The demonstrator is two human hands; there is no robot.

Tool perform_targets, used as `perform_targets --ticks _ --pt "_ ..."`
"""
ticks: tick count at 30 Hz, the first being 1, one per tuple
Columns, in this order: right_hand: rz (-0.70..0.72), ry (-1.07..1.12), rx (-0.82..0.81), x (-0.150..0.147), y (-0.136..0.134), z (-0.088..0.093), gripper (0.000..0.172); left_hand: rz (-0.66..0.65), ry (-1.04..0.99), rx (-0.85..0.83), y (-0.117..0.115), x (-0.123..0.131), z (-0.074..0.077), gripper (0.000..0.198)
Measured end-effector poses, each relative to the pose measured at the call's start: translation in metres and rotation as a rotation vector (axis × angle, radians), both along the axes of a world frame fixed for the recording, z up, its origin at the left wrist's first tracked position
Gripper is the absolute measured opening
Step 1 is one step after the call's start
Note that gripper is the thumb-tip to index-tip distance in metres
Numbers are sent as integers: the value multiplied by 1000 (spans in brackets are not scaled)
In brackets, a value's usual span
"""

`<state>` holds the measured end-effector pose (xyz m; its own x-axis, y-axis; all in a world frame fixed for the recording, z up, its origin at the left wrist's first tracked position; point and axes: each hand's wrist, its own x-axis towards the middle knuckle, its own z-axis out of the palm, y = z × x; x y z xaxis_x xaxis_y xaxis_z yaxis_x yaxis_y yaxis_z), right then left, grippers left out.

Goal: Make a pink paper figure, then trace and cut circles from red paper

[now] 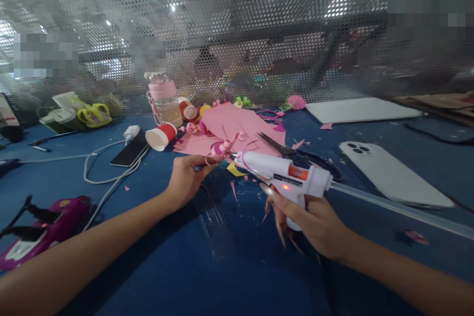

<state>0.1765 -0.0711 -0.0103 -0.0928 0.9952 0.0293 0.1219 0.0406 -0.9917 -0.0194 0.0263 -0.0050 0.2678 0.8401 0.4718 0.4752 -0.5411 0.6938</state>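
Observation:
My right hand [313, 222] is wrapped round the handle of a white hot glue gun [270, 165] whose small light glows red. A clear glue stick [392, 205] sticks out of its back end. The nozzle points left and meets or nearly meets a small pink curled-paper craft piece [222, 148]. My left hand [190, 177] pinches that piece at its lower left edge. Behind the glue gun lie open scissors [277, 144] with dark handles. Pink paper sheets [237, 126] are heaped beyond both hands, and a yellow paper scrap [236, 170] lies below the nozzle.
At the left are a black phone [128, 150] with a white charging cable, a red paper cup [162, 137], a pink-lidded bottle [164, 96] and a purple object [48, 227] with black straps. A white phone [392, 173] and white board [361, 110] lie right. A perforated screen [237, 34] stands behind.

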Motion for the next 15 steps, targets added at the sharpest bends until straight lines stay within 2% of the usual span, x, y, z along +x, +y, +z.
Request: perform_targets --ticks 15 --pt "-24 18 52 2 -1 -1 42 51 13 -59 -2 3 4 12"
